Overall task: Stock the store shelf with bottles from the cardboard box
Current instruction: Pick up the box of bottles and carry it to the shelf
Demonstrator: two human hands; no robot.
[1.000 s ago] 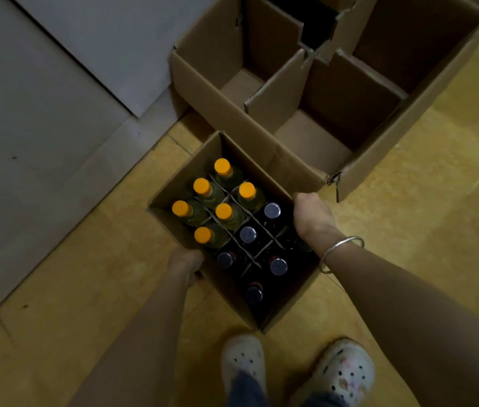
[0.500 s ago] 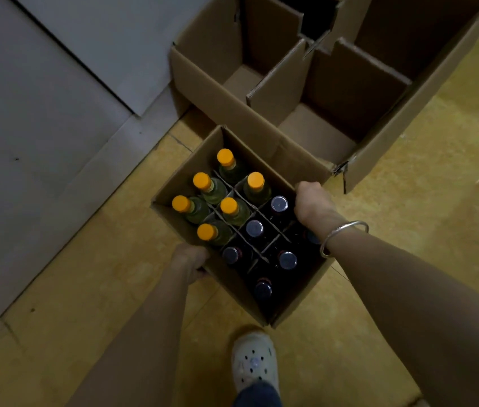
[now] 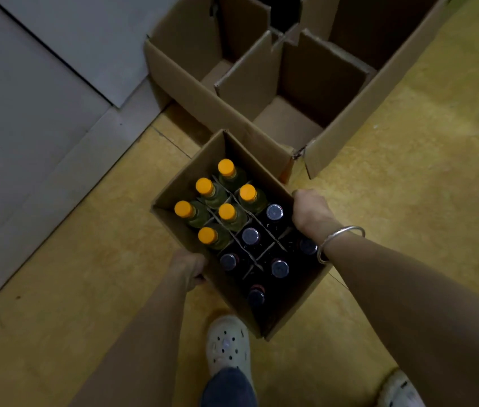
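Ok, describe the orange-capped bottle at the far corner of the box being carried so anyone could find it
Start at the small cardboard box gripped by the left hand and right hand. Six orange-capped bottles fill its left side, dark-capped ones the rest. The bottle you want sits in the corner nearest the big empty carton, farthest from the white shoe.

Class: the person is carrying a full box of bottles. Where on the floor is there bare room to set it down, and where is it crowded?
Bare yellow floor lies right of the large empty cardboard boxes, and more between the grey wall panel and the carried brown cardboard box. Crowded: straight ahead.
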